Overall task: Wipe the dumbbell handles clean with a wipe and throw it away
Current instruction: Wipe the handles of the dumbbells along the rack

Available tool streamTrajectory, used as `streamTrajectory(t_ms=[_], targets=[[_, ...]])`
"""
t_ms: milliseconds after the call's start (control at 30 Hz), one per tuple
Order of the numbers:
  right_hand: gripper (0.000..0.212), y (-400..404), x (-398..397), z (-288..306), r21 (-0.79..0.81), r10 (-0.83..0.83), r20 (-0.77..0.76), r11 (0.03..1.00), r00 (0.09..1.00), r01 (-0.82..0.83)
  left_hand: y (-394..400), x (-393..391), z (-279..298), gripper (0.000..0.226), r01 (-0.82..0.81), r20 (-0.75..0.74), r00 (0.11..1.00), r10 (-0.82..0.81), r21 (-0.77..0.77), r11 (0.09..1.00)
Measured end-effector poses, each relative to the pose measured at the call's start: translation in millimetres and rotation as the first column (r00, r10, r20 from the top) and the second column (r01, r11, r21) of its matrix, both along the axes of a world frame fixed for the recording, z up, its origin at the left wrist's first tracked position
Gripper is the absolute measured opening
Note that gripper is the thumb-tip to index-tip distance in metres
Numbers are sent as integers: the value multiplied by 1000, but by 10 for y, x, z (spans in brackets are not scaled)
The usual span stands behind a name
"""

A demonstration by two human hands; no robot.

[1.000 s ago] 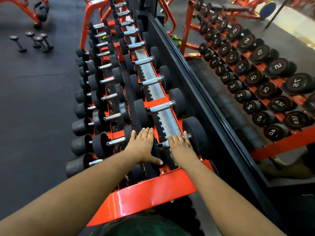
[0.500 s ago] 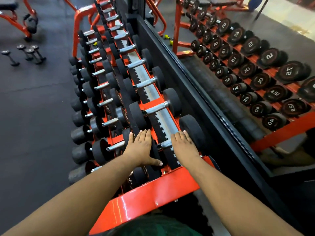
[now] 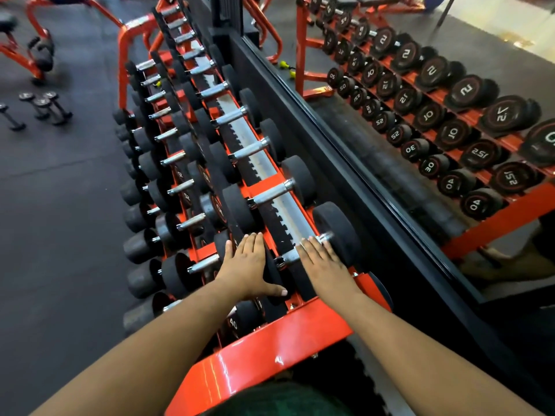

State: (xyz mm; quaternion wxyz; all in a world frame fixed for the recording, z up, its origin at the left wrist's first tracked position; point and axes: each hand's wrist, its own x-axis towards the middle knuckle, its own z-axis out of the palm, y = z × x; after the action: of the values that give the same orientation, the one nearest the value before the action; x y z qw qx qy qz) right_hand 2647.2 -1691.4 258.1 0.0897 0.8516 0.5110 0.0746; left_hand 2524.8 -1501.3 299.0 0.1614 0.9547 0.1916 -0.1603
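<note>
Little change is seen against the frames from a second ago: both hands are kept flat at the near end of the orange rack (image 3: 270,346), only the view has swung and the far racks are framed differently. The left hand (image 3: 249,265) is laid open, fingers straight and together, thumb spread, on the black head of the nearest top-row dumbbell (image 3: 333,232). The right hand (image 3: 322,262) is likewise open and pressed palm-down over that dumbbell's chrome handle (image 3: 289,256), whose knurled stretch is exposed between the two hands, with a short stub showing past the fingertips at the far head. No wipe can be made out; whether one is pinned flat under the right palm cannot be told. Judged from this, no wiping stroke has been registered over the last second, so the task is taken to be at its start or paused on the first handle. The remaining handles up the row are untouched, and disposal is not yet due. No bin is visible.
</note>
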Motion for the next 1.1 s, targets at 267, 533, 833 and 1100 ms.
streamTrajectory(t_ms=[267, 533, 833, 1100], targets=[[54, 417, -247, -70, -9, 36, -162, 999, 986, -38, 0, 33, 54, 151, 5, -50, 999, -4, 14, 1000], [49, -46, -569, -174, 401, -50, -696, 801, 717, 445, 10, 25, 35, 151, -3, -37, 999, 3, -5, 1000], [22, 417, -26, 55, -455, 652, -721, -190, -235, 870, 3, 21, 38, 150, -20, -48, 999, 19, -31, 999], [31, 496, 68, 184, -494, 668, -693, -166, -271, 854, 0, 14, 31, 150, -17, -53, 998, 16, -15, 1000]])
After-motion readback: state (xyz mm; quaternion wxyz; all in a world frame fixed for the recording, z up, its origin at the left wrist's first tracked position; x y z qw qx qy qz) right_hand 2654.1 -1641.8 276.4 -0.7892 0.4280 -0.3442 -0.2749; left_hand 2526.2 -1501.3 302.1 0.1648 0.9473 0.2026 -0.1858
